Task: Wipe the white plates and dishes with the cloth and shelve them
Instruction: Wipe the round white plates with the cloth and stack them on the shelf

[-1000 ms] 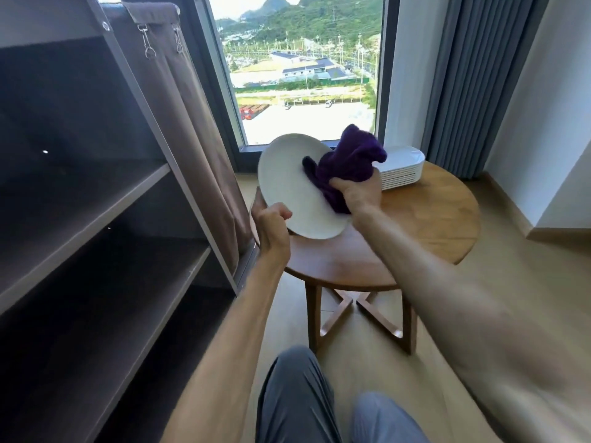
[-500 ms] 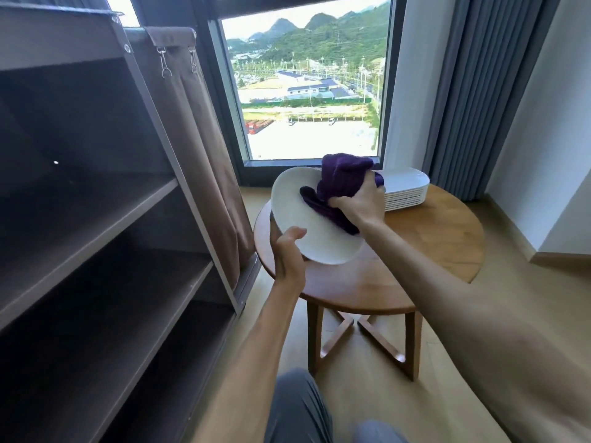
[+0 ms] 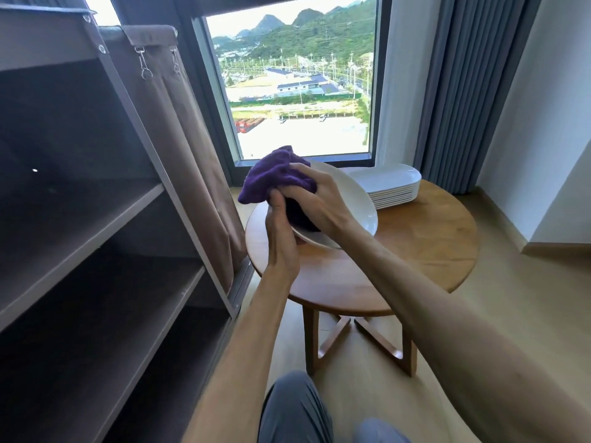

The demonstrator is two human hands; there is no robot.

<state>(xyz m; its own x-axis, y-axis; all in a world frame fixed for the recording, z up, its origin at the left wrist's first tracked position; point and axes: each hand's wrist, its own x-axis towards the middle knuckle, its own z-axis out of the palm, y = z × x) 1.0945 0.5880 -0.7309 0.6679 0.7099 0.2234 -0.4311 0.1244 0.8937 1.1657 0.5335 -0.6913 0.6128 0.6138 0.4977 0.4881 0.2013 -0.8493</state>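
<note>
Head view: a round white ceramic plate, tilted above a round wooden table, is gripped at its near-left rim by the left hand. The right hand clutches a bunched purple cloth against its face. Beyond the right hand, stacked white oblong dishes sit; left of both hands stands a dark open shelf unit.

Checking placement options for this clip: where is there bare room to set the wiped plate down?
The shelf boards at left show bare. On the round table, the near and right wood is free. Its far edge is crowded by the stack of white dishes. The left hand holds the plate; the right hand grips the purple cloth.
</note>
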